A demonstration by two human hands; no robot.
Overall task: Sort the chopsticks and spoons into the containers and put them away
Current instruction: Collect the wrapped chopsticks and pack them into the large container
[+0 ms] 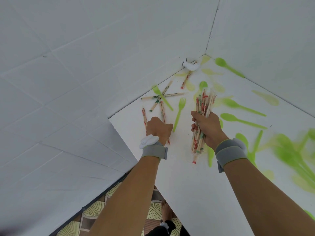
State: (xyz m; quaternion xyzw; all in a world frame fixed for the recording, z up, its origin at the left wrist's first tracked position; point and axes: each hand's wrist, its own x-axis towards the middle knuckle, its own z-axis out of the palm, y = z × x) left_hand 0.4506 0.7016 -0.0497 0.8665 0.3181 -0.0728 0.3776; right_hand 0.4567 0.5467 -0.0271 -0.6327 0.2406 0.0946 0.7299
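Observation:
My right hand grips a thick bundle of wrapped chopsticks, held upright over the white table. My left hand is down on the table, fingers curled over loose wrapped chopsticks; one lies beside it. More loose chopsticks lie crossed near the wall, another in the corner. Green plastic spoons lie to the right. Two green forks lie among the chopsticks. No container is in view.
White tiled walls meet at the table's far corner, with a white lump there. A blurred heap of green cutlery lies at the right. The table's left edge drops to a patterned floor, where a bare foot shows.

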